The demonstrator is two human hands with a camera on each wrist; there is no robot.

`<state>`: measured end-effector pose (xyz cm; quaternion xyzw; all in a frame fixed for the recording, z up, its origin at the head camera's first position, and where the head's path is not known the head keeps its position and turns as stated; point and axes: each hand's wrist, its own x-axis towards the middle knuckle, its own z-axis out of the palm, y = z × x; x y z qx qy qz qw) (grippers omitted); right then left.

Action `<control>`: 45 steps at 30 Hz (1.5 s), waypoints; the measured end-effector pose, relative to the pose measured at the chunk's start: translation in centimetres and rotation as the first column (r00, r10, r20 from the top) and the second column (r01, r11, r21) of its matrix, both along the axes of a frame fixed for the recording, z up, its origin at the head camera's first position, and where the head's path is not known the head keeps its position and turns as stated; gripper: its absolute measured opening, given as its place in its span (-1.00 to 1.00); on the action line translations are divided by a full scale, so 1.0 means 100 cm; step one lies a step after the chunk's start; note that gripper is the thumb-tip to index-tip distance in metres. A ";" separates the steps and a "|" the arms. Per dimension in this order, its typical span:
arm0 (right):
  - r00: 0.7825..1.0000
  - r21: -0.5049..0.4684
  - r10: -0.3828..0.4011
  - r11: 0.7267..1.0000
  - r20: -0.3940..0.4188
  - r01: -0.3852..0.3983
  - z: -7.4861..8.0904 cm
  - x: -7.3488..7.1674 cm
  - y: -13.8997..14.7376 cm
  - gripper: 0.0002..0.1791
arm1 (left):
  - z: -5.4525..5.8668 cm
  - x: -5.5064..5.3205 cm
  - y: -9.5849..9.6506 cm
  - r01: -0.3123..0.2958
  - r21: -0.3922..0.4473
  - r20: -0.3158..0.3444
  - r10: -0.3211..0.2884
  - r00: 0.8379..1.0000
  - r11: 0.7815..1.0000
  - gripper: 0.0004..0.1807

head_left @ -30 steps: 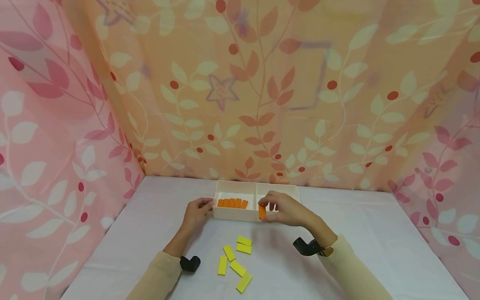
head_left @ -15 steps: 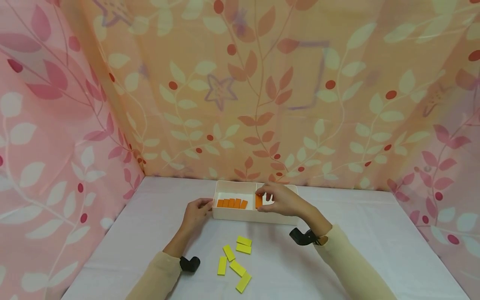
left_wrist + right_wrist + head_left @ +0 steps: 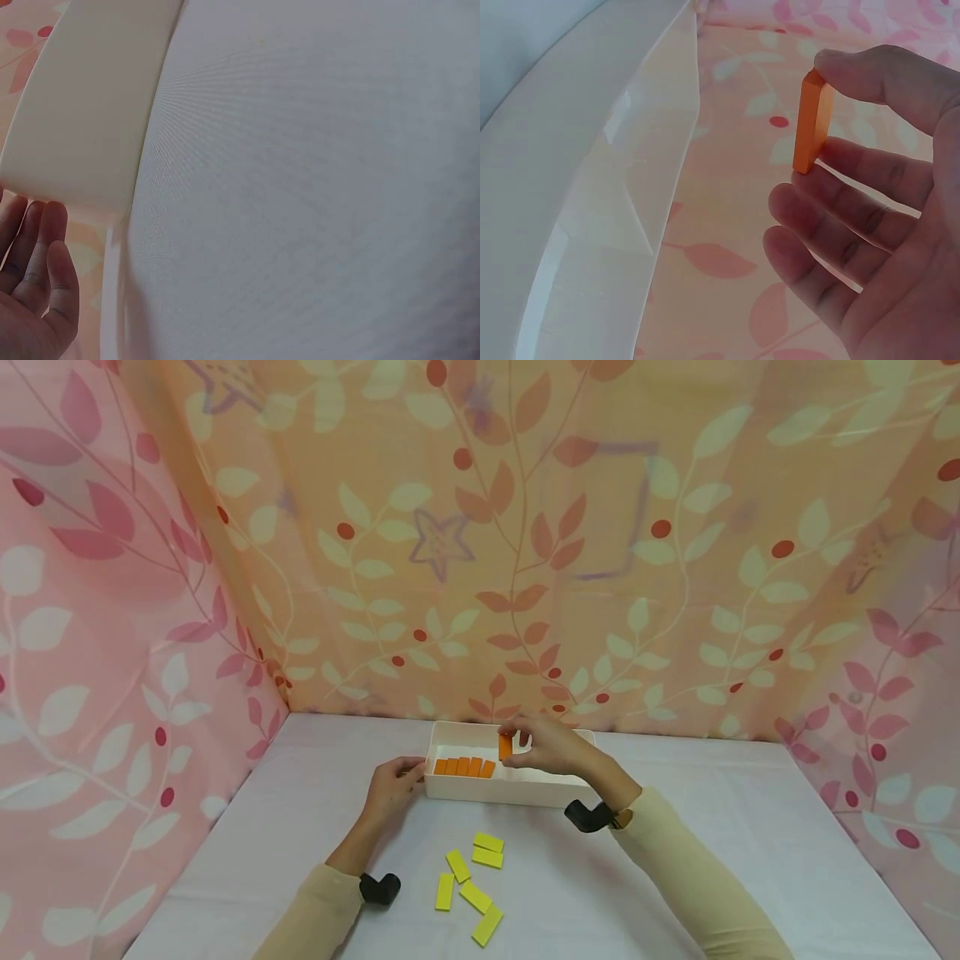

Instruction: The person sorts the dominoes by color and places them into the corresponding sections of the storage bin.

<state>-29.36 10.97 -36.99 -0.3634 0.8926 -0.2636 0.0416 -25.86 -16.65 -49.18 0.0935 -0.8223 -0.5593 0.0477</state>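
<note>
Head view shows a work surface covered by a pale lilac-white cloth (image 3: 247,835), with faint shadows beneath the forearms. Printed fabric encloses the far edge and both sides: the back curtain (image 3: 517,643) is peach-orange with cream and coral leaf sprays and red berries, while the left curtain (image 3: 90,602) and the right curtain (image 3: 892,693) are pink with white and rose leaves. Markings on the back curtain comprise a purple star outline (image 3: 442,545) and, to its right, a purple angular line (image 3: 643,514); both are soft-edged. An open white rectangular box (image 3: 487,789) sits near the back curtain, its outer front wall plain. Five orange rectangular blocks (image 3: 463,767) stand in a row in its left part, the rightmost tilted. The right hand (image 3: 551,747) grasps one orange block (image 3: 506,747) between thumb and fingertips; this block is upright in the air over the box, near the row, and the right wrist view shows its faces plain. The left hand (image 3: 393,787) is at the box's left end, fingers loosely extended, tips touching it. Six yellow rectangular blocks (image 3: 476,897) lie flat on the cloth, in front of the box. Both sleeves (image 3: 697,877) are beige, and a black curved fitting (image 3: 380,889) shows at each wrist.
</note>
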 end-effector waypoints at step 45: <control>0.999 0.259 -0.023 0.966 0.030 0.014 -0.040 -0.055 -0.053 -0.59 | 0.003 0.000 0.000 0.011 -0.004 -0.008 -0.011 1.000 1.000 -0.69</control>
